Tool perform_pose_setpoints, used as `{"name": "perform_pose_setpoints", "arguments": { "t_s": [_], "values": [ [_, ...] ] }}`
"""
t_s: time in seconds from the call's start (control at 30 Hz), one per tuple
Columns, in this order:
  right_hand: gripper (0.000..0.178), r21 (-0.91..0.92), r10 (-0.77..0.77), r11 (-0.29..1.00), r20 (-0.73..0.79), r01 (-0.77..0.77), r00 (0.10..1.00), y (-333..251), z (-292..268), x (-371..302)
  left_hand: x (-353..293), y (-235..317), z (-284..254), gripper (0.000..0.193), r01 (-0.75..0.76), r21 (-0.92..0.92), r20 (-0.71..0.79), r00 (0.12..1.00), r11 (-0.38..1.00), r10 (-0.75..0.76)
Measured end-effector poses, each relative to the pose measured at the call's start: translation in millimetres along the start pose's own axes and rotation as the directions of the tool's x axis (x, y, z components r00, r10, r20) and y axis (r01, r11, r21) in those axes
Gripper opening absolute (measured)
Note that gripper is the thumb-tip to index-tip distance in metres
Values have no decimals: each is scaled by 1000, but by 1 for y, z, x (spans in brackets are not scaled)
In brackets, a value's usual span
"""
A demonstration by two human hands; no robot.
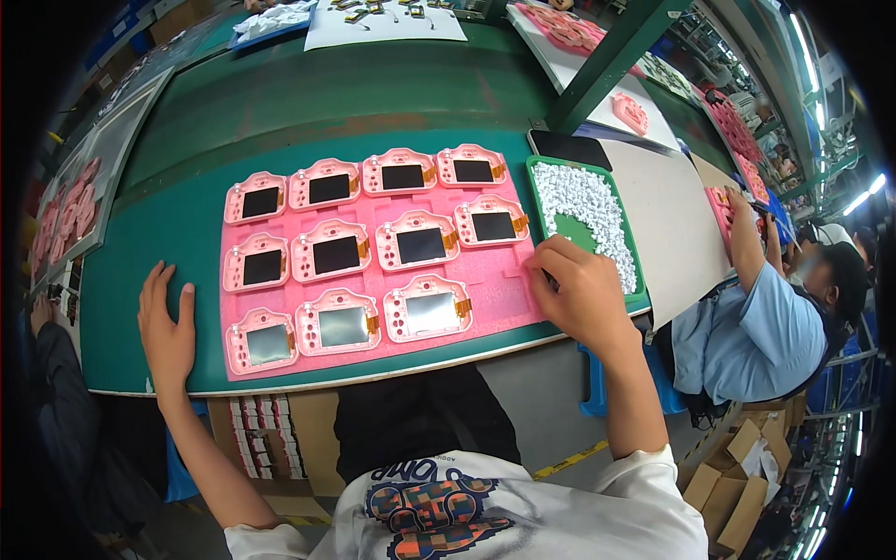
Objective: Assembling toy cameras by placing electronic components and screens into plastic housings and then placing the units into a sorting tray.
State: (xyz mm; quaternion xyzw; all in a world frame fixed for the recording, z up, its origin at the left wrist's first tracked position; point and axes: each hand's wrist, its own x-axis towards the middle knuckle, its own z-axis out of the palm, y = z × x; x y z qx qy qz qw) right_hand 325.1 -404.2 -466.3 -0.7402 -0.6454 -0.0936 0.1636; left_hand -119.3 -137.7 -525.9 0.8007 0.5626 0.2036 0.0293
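Note:
A pink foam mat [485, 322] lies on the green bench, bearing several pink plastic casings [331, 291] in three rows. Each casing holds a small rectangular screen [420, 245] with an orange ribbon cable at its right side. My left hand [166, 322] rests on the bench to the left of the mat, fingers spread, nothing in it. At the mat's right edge is my right hand [588, 294], its fingers curled together; a dark spot shows between them, too small to name. Just beyond it stands a green tray [642, 280] of small white parts [583, 201].
A black phone-like slab [569, 149] lies behind the tray. A green metal post [616, 65] rises at the bench's back right. A person in a light blue shirt [747, 327] works to the right. More pink casings [70, 210] lie at the far left.

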Motion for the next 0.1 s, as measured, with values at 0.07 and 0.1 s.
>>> {"name": "perform_pose_setpoints", "arguments": {
  "t_s": [0.07,0.1],
  "values": [
    [8,20,-10,1000,-26,11,1000,0,0,0,-1,0,0,45,14,0,5,1000,1000,-14],
    [8,29,-15,999,-39,16,999,1,0,1,-1,0,-1,45,21,0,7,1000,1000,-21]
  ]
}}
